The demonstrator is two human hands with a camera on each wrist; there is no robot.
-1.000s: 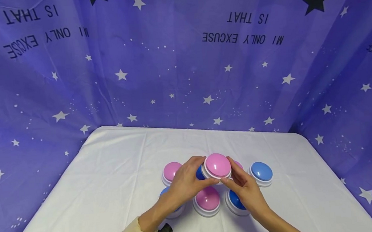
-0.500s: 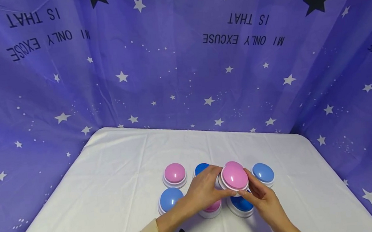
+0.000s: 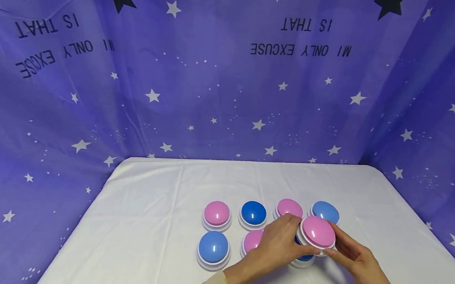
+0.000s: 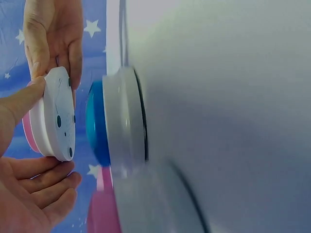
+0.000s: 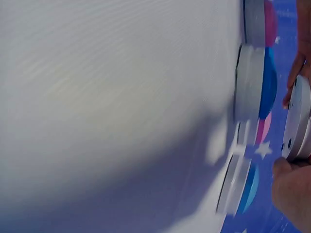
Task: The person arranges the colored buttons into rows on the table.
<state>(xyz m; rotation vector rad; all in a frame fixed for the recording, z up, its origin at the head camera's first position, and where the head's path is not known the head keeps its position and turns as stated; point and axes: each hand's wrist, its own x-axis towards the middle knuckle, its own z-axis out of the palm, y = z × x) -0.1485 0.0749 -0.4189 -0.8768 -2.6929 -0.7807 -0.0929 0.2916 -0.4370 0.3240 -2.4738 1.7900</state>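
Both hands hold a pink dome push button [image 3: 318, 231] with a white base, raised above the table. My left hand [image 3: 279, 241] grips its left side and my right hand [image 3: 358, 256] its right side, thumbs at the near rim. In the left wrist view, the white underside [image 4: 60, 116] shows small dark feet, clear of the tabletop. Below, a dark blue button [image 3: 304, 259] is mostly hidden by the left hand and the held button. A pink button [image 3: 253, 240] stands left of it, partly behind the left hand, and a light blue one [image 3: 213, 247] farther left.
A back row on the white-clothed table [image 3: 148, 201] has a pink button [image 3: 216, 213], a dark blue one [image 3: 253, 212], another pink one [image 3: 289, 208] and a light blue one [image 3: 324, 211]. A purple star-patterned curtain [image 3: 215, 94] encloses the back and sides.
Both hands have carried the pink push button rightward and nearer the front, from over the back row to beside the front dark blue button. The standing buttons keep their places.
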